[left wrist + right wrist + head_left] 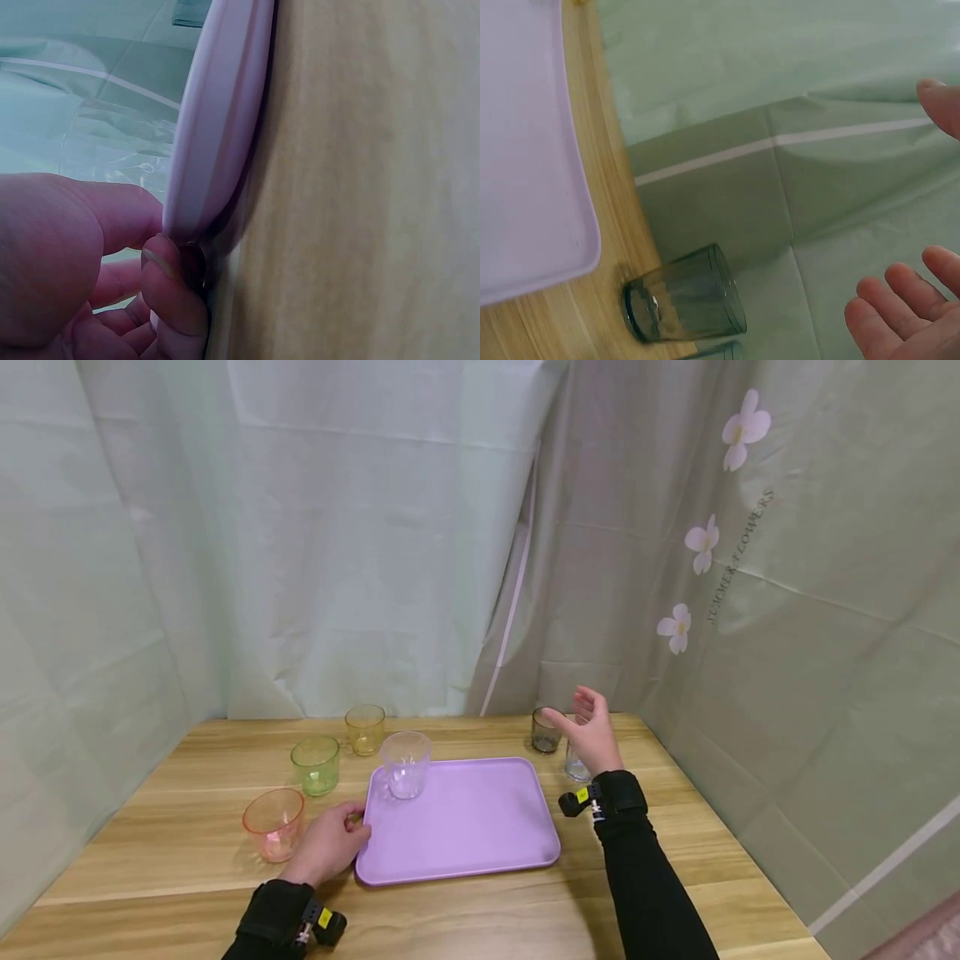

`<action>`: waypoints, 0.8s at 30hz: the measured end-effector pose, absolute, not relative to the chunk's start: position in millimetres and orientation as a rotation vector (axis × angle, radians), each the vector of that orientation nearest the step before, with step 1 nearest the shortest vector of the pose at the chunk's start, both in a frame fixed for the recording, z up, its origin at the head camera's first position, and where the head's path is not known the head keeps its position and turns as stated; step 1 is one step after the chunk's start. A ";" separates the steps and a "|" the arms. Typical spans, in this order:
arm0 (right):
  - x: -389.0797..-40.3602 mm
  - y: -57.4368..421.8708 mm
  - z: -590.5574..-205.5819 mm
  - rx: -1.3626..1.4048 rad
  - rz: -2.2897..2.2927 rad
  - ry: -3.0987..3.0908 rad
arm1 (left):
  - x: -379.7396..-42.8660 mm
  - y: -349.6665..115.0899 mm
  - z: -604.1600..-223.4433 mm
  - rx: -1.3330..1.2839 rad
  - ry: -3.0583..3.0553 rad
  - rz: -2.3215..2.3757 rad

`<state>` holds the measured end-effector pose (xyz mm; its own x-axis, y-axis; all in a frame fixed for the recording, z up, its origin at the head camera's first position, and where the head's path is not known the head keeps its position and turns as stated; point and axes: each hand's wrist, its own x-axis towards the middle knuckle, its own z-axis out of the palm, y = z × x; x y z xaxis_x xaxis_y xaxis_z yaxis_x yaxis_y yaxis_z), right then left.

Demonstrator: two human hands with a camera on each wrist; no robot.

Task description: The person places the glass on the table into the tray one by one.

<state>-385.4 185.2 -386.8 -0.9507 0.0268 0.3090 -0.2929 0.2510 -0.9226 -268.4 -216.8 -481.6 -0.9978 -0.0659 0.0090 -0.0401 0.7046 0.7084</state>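
My left hand [330, 842] pinches the left rim of a lilac tray [472, 827]; the left wrist view has the thumb and a curled fingertip [169, 281] meeting at the tray's edge [217, 127]. A clear glass [406, 766] stands upright on the tray's back left corner. Beyond the tray's right side, my right hand [592, 735] is raised with fingers spread and nothing held. Close by it are a smoky grey glass [545, 732] and a second clear glass [576, 765], partly hidden behind the hand. The grey glass [690, 296] appears apart from the fingers [881, 319] in the right wrist view.
Left of the tray stand a red-rimmed glass [276, 831], a green glass [316, 768] and, farther back, a yellow glass [365, 731]. The red one is right beside my left hand. Pale curtains [375, 543] hang around the wooden table [420, 927] at the back and sides.
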 end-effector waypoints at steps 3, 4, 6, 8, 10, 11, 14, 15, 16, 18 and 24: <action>-386.5 190.5 -388.7 0.226 1.747 -2.244 | -268.2 -216.8 -480.9 0.092 -2.872 -1.200; -386.6 191.9 -389.1 0.217 1.743 -2.241 | -268.0 -216.9 -480.9 0.094 -2.872 -1.206; -386.5 194.8 -390.0 0.205 1.741 -2.236 | -267.9 -217.3 -481.2 0.096 -2.872 -1.214; -386.2 197.2 -391.1 0.190 1.742 -2.234 | -267.7 -217.5 -481.4 0.098 -2.870 -1.217; -385.8 199.2 -392.2 0.172 1.747 -2.231 | -267.7 -217.7 -481.8 0.098 -2.869 -1.215; -385.2 200.4 -392.8 0.164 1.751 -2.230 | -267.6 -217.6 -481.8 0.098 -2.867 -1.214; -384.6 203.6 -394.8 0.136 1.745 -2.227 | -267.8 -217.5 -482.0 0.092 -2.865 -1.207; -384.8 204.8 -395.5 0.128 1.741 -2.227 | -267.8 -217.3 -482.1 0.096 -2.866 -1.209; -385.0 206.0 -396.3 0.117 1.736 -2.229 | -267.9 -217.3 -482.2 0.095 -2.865 -1.208; -385.9 208.3 -398.2 0.093 1.724 -2.227 | -268.1 -217.0 -482.2 0.095 -2.864 -1.207; -387.4 216.6 -405.2 0.029 1.718 -2.209 | -267.8 -216.3 -482.2 0.098 -2.860 -1.196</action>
<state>-387.4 216.6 -405.2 -0.9416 0.1904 0.2776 -0.2222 0.2680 -0.9374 -267.8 -216.3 -482.2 -0.9972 -0.0738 0.0125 -0.0430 0.7008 0.7120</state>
